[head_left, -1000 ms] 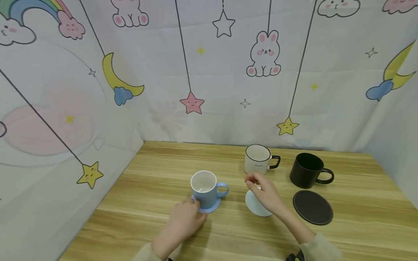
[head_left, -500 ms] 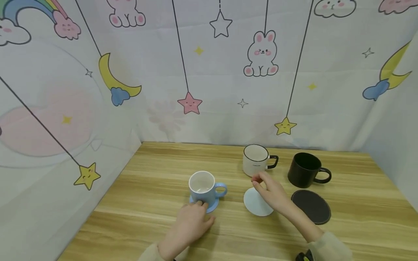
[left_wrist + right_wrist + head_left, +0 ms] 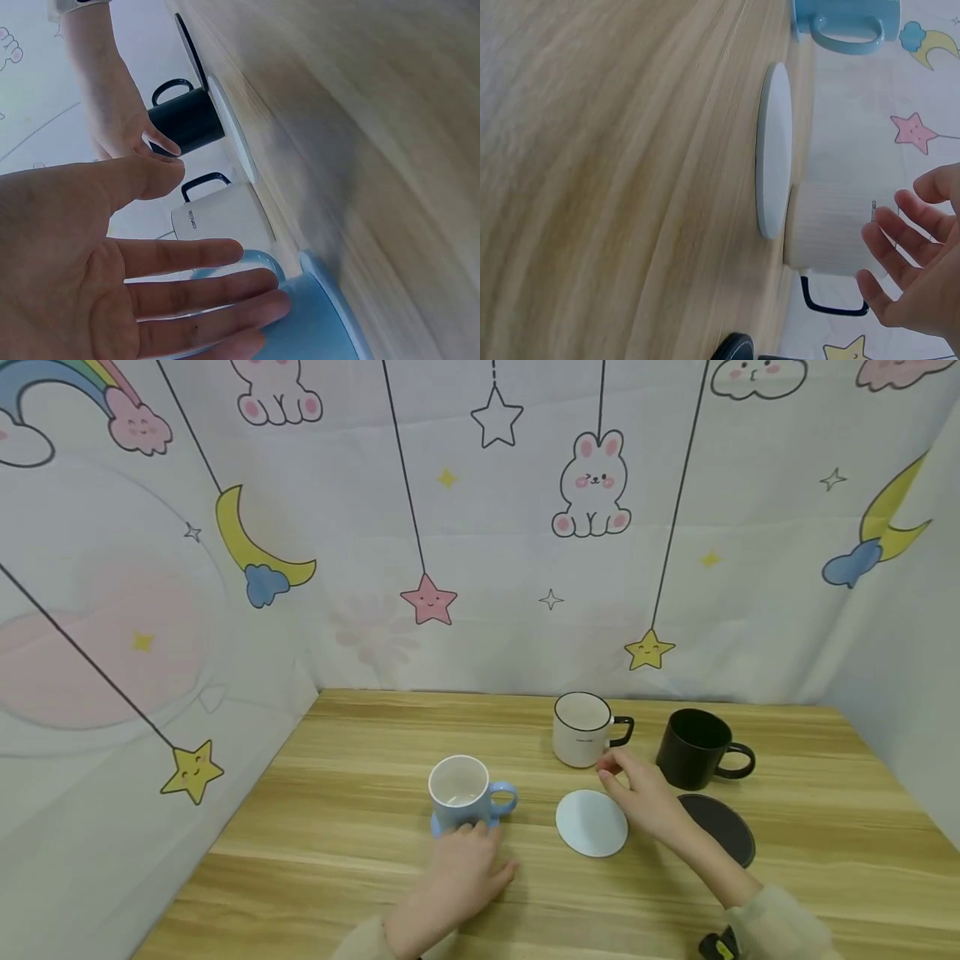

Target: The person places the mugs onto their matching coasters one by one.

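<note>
A light blue mug (image 3: 459,792) stands upright on a blue coaster (image 3: 438,827), its handle to the right. In front of it is my left hand (image 3: 463,870); in the left wrist view its fingers are nearly straight, close to the mug's side, and whether they touch it I cannot tell. My right hand (image 3: 637,793) hovers in front of the white mug (image 3: 581,733) with black rim and handle. Its fingers are loosely bent around nothing, as the right wrist view shows. A white coaster (image 3: 591,825) lies bare on the table, left of that hand.
A black mug (image 3: 692,752) stands at the back right. Before it lies a black coaster (image 3: 723,827), partly hidden by my right forearm. The wooden table (image 3: 360,735) ends at a hanging cloth (image 3: 360,527) printed with cartoons.
In the head view my left hand has shifted right across the front of the blue mug. My right hand has moved right, off the white coaster, which now shows whole. The mugs keep their places.
</note>
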The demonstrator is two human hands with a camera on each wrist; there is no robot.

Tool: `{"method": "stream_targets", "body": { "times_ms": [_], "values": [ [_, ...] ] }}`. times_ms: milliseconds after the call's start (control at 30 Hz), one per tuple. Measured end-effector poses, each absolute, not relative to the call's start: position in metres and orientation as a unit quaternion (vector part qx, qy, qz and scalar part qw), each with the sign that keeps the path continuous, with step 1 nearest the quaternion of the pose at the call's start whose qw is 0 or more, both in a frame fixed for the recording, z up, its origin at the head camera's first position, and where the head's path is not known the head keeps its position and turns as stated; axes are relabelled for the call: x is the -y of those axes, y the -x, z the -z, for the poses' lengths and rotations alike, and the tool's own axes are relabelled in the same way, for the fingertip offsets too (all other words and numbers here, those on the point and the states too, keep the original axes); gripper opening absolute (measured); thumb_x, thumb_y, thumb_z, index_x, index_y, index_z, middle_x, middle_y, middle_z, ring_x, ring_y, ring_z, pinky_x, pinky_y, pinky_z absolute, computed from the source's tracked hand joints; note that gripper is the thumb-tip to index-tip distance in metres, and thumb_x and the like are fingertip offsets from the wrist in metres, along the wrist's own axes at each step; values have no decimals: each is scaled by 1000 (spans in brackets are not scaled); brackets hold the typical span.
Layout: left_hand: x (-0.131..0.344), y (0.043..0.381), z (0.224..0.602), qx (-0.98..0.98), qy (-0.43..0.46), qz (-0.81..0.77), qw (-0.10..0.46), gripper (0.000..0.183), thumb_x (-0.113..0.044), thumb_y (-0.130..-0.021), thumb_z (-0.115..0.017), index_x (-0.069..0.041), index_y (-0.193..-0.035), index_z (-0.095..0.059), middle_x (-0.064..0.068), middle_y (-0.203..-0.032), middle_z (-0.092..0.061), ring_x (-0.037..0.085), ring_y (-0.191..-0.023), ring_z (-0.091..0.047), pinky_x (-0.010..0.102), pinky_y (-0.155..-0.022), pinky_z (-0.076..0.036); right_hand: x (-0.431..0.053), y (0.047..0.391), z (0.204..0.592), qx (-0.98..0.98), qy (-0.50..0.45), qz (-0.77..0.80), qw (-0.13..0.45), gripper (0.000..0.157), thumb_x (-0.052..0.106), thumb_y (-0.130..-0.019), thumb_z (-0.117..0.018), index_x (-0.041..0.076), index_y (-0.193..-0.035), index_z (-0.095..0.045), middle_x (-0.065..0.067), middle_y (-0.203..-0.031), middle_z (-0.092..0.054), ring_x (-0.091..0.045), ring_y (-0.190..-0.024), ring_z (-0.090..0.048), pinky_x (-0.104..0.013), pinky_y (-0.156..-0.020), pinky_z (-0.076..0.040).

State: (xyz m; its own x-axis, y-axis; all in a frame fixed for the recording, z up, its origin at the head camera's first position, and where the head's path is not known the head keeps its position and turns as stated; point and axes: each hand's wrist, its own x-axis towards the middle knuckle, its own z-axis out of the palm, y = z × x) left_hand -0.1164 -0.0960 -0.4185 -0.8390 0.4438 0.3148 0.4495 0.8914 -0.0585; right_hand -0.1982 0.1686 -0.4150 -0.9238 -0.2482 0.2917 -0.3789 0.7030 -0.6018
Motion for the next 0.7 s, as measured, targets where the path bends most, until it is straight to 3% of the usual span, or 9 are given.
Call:
{"method": "stream_targets", "body": {
  "times_ms": [200, 400, 533, 700],
  "values": [
    [86, 121, 415, 956, 256, 12, 144, 29, -42, -81, -71, -15, -84, -64, -3, -75, -59, 11, -63, -54, 21, -51, -31, -177, 200, 418, 923, -163, -334, 100, 13, 13, -95, -57, 7, -104, -64, -6, -102, -66, -25, -101, -62, -45, -84, -49],
    [81, 126, 418, 950, 267, 20, 158, 31, -42, -81, -71, -15, -95, -66, -3, -87, -64, 13, -74, -59, 22, -54, -38, -186, 203, 425, 922, -154, -342, 98, 11, 12, -95, -57, 7, -102, -63, -5, -101, -65, -23, -99, -60, -41, -83, -48],
    [77, 128, 419, 952, 272, 28, 137, 36, -42, -83, -70, -15, -105, -66, -2, -93, -66, 14, -79, -61, 22, -57, -42, -191, 201, 425, 923, -147, -343, 96, 13, 13, -96, -56, 6, -104, -63, -6, -102, -64, -24, -100, -59, -41, -83, -48],
    [69, 131, 419, 952, 274, 27, 137, 36, -44, -83, -70, -16, -106, -66, -3, -92, -63, 14, -80, -61, 21, -57, -40, -198, 203, 426, 924, -146, -339, 97, 14, 14, -96, -56, 6, -105, -62, -7, -103, -65, -25, -100, -59, -40, -81, -47]
  ]
}}
